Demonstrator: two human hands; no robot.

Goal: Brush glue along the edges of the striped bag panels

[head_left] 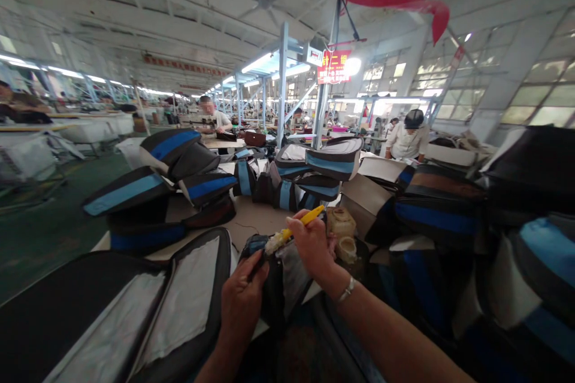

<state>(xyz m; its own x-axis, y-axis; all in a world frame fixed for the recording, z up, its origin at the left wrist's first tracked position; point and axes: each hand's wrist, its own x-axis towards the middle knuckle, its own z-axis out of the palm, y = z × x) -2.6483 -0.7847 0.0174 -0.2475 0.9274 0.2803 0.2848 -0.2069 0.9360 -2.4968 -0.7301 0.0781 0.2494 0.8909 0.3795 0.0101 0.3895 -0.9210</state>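
My right hand (311, 243) is closed round a yellow-handled brush (296, 228). Its pale, glue-laden bristles touch the top edge of a small dark bag panel (287, 275). My left hand (242, 295) pinches that panel from the left, thumb on its upper edge, holding it upright in front of me. A bracelet sits on my right wrist. Just right of the brush stand two yellowish glue pots (342, 232).
Piles of black-and-blue bag panels (171, 185) cover the table (256, 215) on the left, centre and right. A large dark panel with white lining (179, 305) lies at lower left. Two people (408, 134) work at benches behind. Green floor lies to the left.
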